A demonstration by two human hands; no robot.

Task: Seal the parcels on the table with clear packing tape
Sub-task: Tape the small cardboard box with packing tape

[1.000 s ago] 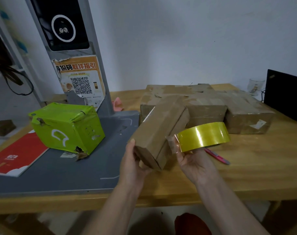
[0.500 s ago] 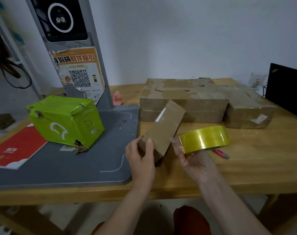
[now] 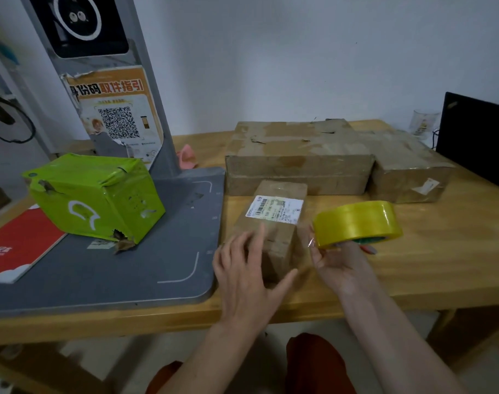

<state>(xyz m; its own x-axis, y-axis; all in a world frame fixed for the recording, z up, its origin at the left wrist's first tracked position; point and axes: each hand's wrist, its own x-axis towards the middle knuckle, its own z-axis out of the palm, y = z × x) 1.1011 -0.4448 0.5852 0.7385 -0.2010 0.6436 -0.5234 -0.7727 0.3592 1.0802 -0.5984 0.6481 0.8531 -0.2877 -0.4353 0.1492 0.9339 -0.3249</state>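
A small brown cardboard parcel with a white shipping label lies flat on the wooden table. My left hand rests its spread fingers on the parcel's near left end. My right hand holds a yellowish roll of packing tape just right of the parcel, a short loose end of tape showing at its left edge. Two bigger brown parcels stand behind: a long flat one and another to its right. A green wrapped parcel sits on the grey base at left.
A grey scanner stand with a post and QR poster fills the left of the table. A red booklet lies on its left edge. A pink pen peeks out under the tape roll. A black screen and a glass stand at the far right.
The small parcel was turned over and laid flat, label up. My left hand let go of its end and now rests open on it. The tape roll stayed beside it.
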